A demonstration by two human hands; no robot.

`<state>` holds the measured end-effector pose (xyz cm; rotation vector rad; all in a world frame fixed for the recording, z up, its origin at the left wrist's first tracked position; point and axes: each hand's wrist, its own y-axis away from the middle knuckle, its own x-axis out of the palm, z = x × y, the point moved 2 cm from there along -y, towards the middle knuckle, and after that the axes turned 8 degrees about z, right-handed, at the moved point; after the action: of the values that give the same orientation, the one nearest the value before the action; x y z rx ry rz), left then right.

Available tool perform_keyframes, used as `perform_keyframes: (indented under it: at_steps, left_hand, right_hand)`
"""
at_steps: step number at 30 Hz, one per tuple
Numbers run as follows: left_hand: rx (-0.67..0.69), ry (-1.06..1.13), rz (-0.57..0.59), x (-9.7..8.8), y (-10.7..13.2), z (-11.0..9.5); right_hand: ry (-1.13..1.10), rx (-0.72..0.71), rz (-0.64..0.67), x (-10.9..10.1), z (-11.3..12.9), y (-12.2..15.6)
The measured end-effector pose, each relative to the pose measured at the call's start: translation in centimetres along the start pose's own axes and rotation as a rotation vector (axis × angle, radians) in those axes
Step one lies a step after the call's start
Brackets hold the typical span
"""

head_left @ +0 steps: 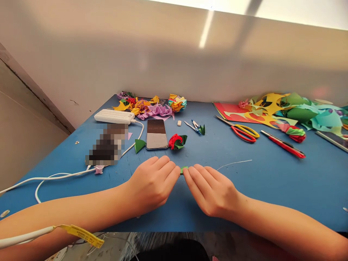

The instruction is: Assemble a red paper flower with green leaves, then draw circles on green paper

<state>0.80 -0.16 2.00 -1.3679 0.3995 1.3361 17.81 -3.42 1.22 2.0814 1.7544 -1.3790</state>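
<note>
A small piece of green paper [184, 169] shows between my two hands over the near middle of the blue table. My left hand [154, 181] is closed with its fingertips pinching the paper's left side. Opposite it, my right hand [210, 186] pinches the right side, fingers pressed together. Most of the paper is hidden behind the fingers. A thin pale wire [235, 162] lies on the table beyond my right hand. Just past my hands sits a red paper flower with green leaves [177, 141], and a green paper leaf [140, 145] lies to its left.
A phone [157, 135], compasses [195, 127], an eraser [179, 123], scissors [240, 130] and a red cutter [284, 144] lie beyond my hands. Paper scraps [293, 108] fill the back right. A white power bank [114, 116] and cables [65, 174] are on the left.
</note>
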Motion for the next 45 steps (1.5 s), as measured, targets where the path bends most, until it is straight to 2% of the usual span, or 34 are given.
perform_keyframes:
  at_steps: [5,9,14,21,27,31,36,40,43,45]
  left_hand:
    - [0.024,-0.104,-0.043,0.1,-0.2,0.0]
    - [0.108,-0.186,-0.081,0.2,0.0,-0.3]
    - [0.13,-0.167,-0.109,0.0,0.0,-0.3]
    - [0.002,-0.039,-0.079,-0.1,0.1,0.1]
    - [0.009,-0.083,-0.076,0.3,-0.1,0.0]
    - [0.002,-0.109,-0.002,0.5,-0.1,0.0]
    - [0.012,-0.039,0.054,0.7,0.1,0.2]
    - [-0.052,0.169,0.105,0.3,0.1,0.4]
    - [-0.267,0.517,0.204,-0.1,-0.1,1.0]
    - [-0.457,0.754,0.334,-0.2,-0.3,1.7]
  right_hand:
    - [0.0,-0.006,0.051,0.2,0.2,-0.2]
    - [-0.037,0.02,0.066,0.3,0.1,-0.4]
    - [-0.061,0.004,0.043,0.3,0.1,-0.4]
    - [-0.125,0.048,-0.013,0.1,-0.3,-0.4]
    - [-0.152,0.055,-0.016,0.2,-0.4,-0.6]
    - [-0.152,0.055,0.004,0.2,-0.1,-0.5]
    - [-0.147,0.038,0.012,0.4,0.0,-0.4]
    - [-0.147,0.026,0.008,0.5,-0.2,-0.5]
    - [-0.159,-0.005,-0.005,0.4,-0.4,-0.4]
    - [-0.166,-0.043,-0.016,0.3,-0.6,-0.3]
